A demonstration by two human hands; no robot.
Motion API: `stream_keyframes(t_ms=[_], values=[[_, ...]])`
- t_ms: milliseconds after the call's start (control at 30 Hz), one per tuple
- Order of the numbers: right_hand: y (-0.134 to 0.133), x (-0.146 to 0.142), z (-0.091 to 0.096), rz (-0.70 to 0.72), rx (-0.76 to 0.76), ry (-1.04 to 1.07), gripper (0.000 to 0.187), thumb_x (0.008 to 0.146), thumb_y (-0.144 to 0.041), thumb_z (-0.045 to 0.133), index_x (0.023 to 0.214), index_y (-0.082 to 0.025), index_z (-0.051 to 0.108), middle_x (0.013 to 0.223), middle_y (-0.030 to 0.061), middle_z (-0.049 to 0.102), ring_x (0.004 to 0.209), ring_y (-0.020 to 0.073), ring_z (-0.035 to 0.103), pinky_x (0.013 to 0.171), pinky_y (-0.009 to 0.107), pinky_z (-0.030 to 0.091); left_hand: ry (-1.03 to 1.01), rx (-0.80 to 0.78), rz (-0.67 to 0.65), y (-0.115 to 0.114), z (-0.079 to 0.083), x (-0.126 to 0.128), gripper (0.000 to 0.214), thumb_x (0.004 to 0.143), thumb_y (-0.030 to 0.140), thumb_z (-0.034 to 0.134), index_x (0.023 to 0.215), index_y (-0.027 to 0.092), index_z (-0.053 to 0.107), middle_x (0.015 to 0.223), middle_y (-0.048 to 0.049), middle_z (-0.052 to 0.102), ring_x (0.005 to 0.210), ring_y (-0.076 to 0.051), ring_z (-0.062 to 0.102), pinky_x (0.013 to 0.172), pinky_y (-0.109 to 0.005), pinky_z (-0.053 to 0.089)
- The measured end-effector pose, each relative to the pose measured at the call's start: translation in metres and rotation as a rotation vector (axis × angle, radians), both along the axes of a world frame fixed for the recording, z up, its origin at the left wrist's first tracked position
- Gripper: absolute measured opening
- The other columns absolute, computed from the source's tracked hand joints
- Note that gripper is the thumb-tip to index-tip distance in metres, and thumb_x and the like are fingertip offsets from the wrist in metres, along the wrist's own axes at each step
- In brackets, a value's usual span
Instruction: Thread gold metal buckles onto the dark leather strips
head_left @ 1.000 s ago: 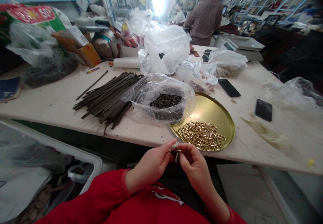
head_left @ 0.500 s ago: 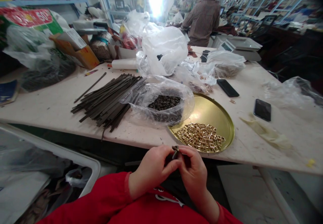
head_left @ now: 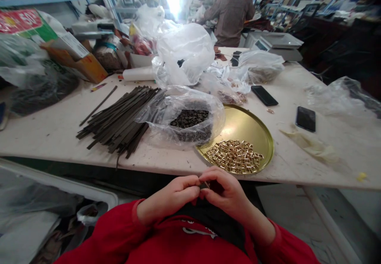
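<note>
Both hands meet just below the table edge in the head view, close to the person's red top. The left hand (head_left: 169, 198) and the right hand (head_left: 230, 194) have their fingertips pressed together on a small dark piece (head_left: 204, 185), which is pinched between thumbs and forefingers; most of it is hidden, so its shape cannot be told. It sits in the air over the lap, just short of the table (head_left: 44, 133).

On the table right ahead of the hands lies a round gold tray (head_left: 262, 135) with a heap of small gold buckles (head_left: 235, 161) on its near side. A clear plastic bag (head_left: 166, 113) full of small dark bits (head_left: 189, 118) overlaps the tray's left rim. Left of the bag, touching it, is a loose bundle of long dark strips (head_left: 116, 117).

Two black phones lie flat to the right, one (head_left: 264, 95) beyond the tray and one (head_left: 305, 118) nearer the right side. More plastic bags are piled further back. At the far end another person (head_left: 230, 12) stands turned away, beside a scale (head_left: 278, 40).
</note>
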State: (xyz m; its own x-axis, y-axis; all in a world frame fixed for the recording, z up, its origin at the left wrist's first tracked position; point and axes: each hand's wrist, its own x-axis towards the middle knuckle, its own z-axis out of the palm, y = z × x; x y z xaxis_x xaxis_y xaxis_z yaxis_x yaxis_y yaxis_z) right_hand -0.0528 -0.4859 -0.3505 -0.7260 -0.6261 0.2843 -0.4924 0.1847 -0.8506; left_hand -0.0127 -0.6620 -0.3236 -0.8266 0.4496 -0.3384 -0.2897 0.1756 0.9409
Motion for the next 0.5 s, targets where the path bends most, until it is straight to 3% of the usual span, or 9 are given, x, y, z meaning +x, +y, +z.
stream_keyframes(t_ms=[200,500], values=[[-0.0037,0.0021,-0.0022,-0.05,-0.025,0.02,0.014,0.072,-0.025,0.061,0.07,-0.019,0.049,0.064,-0.0016,0.05,0.058,0.0099,0.046,0.053,0.022,0.037,-0.083,0.081,-0.018,-0.0034,0.0008,-0.0001,0.014,0.073,0.023,0.042,0.066,0.013,0.049,0.067,-0.0005,0.047,0.066,-0.012,0.043,0.063,-0.023,0.034],[0.0,0.0015,-0.0037,-0.055,-0.017,-0.011,0.009,0.075,-0.024,0.06,0.079,-0.019,0.054,0.073,0.0006,0.054,0.065,0.0106,0.048,0.056,0.022,0.04,-0.11,0.031,0.037,0.0017,-0.0043,-0.0028,0.011,0.071,0.022,0.043,0.067,0.014,0.048,0.065,0.0008,0.046,0.064,-0.012,0.041,0.06,-0.022,0.032]])
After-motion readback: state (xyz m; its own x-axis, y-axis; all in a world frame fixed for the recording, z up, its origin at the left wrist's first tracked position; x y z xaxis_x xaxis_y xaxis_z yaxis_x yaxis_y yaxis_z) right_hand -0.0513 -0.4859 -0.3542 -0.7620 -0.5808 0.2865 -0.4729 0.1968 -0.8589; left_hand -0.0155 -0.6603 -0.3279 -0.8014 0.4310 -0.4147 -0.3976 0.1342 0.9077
